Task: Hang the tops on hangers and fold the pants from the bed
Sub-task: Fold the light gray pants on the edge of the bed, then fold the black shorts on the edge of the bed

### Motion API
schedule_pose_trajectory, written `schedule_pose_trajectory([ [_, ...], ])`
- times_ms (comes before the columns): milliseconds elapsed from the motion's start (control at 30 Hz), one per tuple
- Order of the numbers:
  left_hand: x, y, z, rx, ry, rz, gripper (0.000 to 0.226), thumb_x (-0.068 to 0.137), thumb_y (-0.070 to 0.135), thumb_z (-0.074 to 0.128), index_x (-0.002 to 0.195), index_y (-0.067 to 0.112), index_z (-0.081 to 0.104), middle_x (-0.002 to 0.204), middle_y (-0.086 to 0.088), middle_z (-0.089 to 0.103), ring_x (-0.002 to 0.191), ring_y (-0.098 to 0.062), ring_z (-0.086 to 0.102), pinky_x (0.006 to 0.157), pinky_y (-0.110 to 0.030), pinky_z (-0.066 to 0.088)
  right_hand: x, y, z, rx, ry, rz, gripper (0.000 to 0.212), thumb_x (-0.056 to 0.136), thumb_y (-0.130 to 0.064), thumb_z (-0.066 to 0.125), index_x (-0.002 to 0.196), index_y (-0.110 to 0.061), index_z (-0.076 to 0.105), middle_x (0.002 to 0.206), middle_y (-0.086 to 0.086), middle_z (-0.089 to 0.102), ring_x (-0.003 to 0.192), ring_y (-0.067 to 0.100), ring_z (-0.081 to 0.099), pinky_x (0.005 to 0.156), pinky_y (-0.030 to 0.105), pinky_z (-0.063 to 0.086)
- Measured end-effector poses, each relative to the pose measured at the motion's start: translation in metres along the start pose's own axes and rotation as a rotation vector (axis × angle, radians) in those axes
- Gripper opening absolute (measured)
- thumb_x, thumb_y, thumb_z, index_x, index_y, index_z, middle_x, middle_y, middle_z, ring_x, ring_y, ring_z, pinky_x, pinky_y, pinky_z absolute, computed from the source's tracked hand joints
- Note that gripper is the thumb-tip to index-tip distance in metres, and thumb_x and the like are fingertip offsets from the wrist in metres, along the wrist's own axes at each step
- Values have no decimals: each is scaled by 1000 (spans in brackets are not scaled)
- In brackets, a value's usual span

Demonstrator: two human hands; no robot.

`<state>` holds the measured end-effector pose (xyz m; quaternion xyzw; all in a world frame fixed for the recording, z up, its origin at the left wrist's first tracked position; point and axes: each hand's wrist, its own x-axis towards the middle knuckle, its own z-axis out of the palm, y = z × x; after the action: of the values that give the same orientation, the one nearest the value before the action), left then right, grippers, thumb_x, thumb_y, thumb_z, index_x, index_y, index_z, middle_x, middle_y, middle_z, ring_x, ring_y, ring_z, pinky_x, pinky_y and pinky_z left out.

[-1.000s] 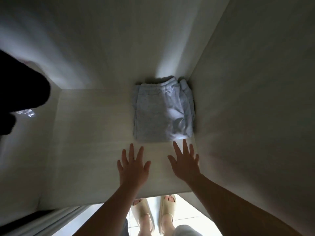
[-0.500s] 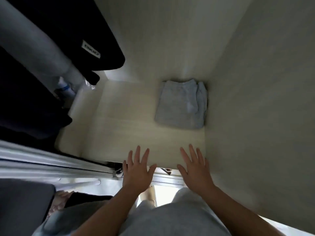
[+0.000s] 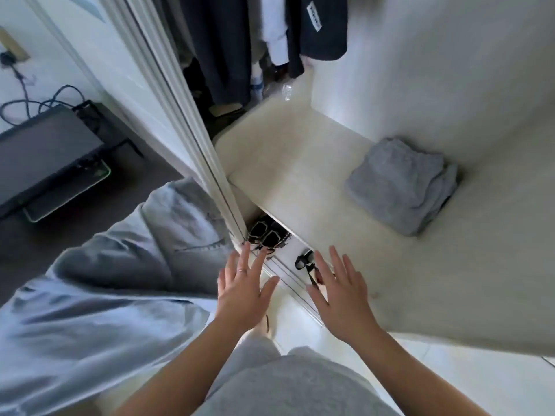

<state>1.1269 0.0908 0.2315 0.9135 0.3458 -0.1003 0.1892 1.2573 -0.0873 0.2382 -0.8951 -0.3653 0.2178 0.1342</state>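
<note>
Folded grey pants [image 3: 401, 184] lie on the pale wardrobe shelf [image 3: 300, 175], pushed against its right wall. My left hand [image 3: 243, 291] and my right hand [image 3: 341, 295] hover in front of the shelf's front edge, fingers spread and straight, holding nothing. Both hands are well clear of the pants. Dark tops [image 3: 322, 28] hang on the rail at the top of the wardrobe.
The white sliding door frame [image 3: 192, 121] runs diagonally left of the shelf. Black shoes [image 3: 267, 234] sit on a lower level under the shelf. A pale blue quilt [image 3: 99, 295] covers the bed at left. A dark monitor [image 3: 45, 154] and cables stand at far left.
My hands have drawn back from the shelf to outside the wardrobe. The view has pulled away and turned left, bringing the door frame, bed and hanging clothes into sight. The pants stay put.
</note>
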Motion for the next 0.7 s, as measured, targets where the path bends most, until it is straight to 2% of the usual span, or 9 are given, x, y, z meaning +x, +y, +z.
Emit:
schedule_pose_trajectory([
  [133, -61, -28, 3, -32, 82, -147, 67, 95, 72, 17, 155, 48, 0, 168, 7, -9, 154, -25, -9, 122, -50, 4, -22, -31, 9, -44, -78, -159, 65, 100, -61, 24, 155, -46, -9, 165, -11, -21, 152, 19, -17, 121, 48, -3],
  [333, -151, -77, 11, -119, 184, -418, 78, 85, 77, -1, 156, 45, 0, 167, 8, -12, 154, -25, -12, 122, -51, 4, -48, -92, 37, -112, -198, -432, 66, 101, -60, 25, 155, -46, -10, 162, -14, -27, 150, 15, -25, 120, 48, -10],
  [467, -224, -114, 21, -186, 267, -606, 74, 88, 75, 6, 156, 46, 0, 168, 7, -9, 154, -25, -10, 123, -51, 7, -72, -143, 62, -135, -261, -603, 65, 101, -59, 28, 155, -45, -5, 164, -13, -21, 152, 17, -20, 121, 50, -6],
  [600, -307, -149, 31, -269, 344, -793, 78, 86, 76, 5, 157, 45, 3, 168, 6, -7, 154, -25, -9, 123, -51, 8, -115, -199, 96, -194, -327, -794, 64, 100, -60, 30, 154, -47, -3, 165, -13, -16, 151, 16, -17, 121, 51, -3],
  [700, -380, -171, 50, -315, 413, -923, 70, 94, 71, 19, 157, 44, 6, 168, 5, -4, 154, -25, -7, 123, -51, 7, -166, -240, 129, -258, -379, -925, 65, 100, -60, 27, 155, -45, -4, 165, -13, -17, 152, 17, -13, 122, 51, -1],
])
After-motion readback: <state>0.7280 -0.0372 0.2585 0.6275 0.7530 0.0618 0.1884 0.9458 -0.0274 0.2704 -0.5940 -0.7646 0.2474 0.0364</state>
